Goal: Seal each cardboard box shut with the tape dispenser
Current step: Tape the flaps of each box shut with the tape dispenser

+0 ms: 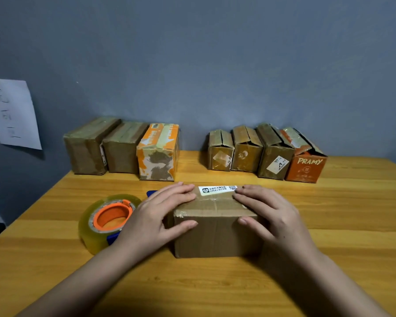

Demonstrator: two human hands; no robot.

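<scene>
Centre of frame: a box point(216, 225) on the table point(329, 236), with the left hand point(156, 216) and right hand point(272, 216) pressing its top, fingers straight, thumbs on its near face. Tape dispenser point(108, 221) lies left of it. Seven boxes line the wall: three taped point(121, 148) upper left, four with flaps ajar point(266, 152) upper right.
</scene>
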